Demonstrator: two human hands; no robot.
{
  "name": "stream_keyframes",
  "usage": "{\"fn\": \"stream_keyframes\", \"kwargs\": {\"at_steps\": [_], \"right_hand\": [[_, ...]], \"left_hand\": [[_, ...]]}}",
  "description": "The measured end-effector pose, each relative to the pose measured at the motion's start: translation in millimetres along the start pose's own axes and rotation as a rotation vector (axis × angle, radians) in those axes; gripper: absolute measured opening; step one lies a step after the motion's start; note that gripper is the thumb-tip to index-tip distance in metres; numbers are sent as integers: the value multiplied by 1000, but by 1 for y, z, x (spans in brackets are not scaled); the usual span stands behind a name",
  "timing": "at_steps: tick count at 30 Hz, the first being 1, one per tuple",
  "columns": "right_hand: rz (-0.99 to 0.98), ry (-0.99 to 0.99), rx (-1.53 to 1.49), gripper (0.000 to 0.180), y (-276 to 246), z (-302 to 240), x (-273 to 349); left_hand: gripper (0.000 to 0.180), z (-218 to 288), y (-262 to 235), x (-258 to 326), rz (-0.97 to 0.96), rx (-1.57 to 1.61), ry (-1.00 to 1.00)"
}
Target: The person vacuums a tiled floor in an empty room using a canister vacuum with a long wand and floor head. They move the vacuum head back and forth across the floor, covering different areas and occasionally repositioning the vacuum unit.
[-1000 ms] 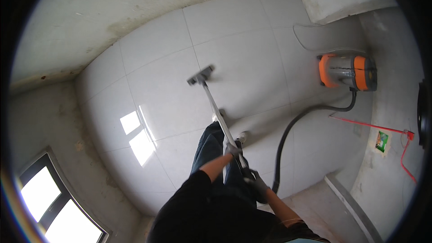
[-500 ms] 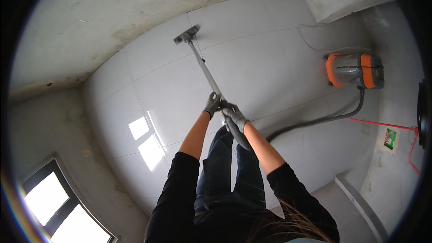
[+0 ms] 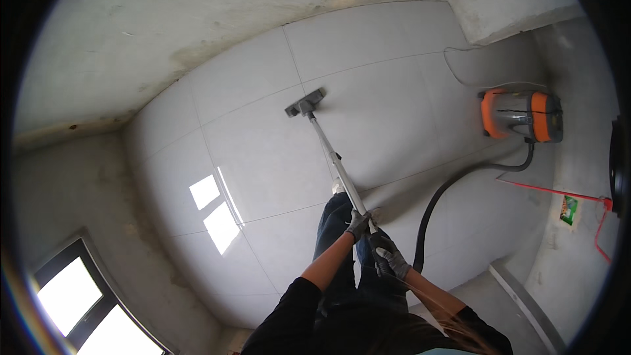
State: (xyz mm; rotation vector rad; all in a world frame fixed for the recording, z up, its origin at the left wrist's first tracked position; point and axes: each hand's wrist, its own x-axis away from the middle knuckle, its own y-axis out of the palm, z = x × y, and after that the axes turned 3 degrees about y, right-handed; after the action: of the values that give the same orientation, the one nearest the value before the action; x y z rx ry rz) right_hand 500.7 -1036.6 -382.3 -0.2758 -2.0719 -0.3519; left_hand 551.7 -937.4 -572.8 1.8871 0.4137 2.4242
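A vacuum cleaner wand (image 3: 341,175) slants from my body toward the far left across the grey tiled floor. Its dark floor head (image 3: 305,102) rests on the tiles. My left hand (image 3: 357,223), in a grey glove, wraps round the lower part of the metal tube. Behind it, my right hand (image 3: 392,260), also gloved, grips the black handle where the hose joins. The black hose (image 3: 430,213) curves from there to the orange and grey vacuum cleaner (image 3: 519,116), which stands at the right.
A thin cable (image 3: 449,66) runs along the floor behind the vacuum cleaner. Bare plaster walls bound the floor, with a window (image 3: 72,289) at lower left. A red cord (image 3: 559,191) and a grey beam (image 3: 526,306) lie at the right.
Both hands have drawn the wand back toward my body and to the right. The floor head has slid nearer across the tiles, and the hose bends more sharply.
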Motion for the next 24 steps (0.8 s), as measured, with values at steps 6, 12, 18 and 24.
{"fn": "stream_keyframes", "kwargs": {"at_steps": [6,12,18,24], "right_hand": [[-467,364,-460,36,98,-124,-99],[-321,157,-297,38,192,-185,-231],[-179,226,-133,53,160,-134,-210],[-276,399,-138,59,36,-28,-92]], "left_hand": [[44,192,-45,-109,199,-543,563],[62,383,-58,-96,121,-614,432],[83,305,-49,-96,358,-1071,397],[107,137,-28,-101,163,-1207,-36]]}}
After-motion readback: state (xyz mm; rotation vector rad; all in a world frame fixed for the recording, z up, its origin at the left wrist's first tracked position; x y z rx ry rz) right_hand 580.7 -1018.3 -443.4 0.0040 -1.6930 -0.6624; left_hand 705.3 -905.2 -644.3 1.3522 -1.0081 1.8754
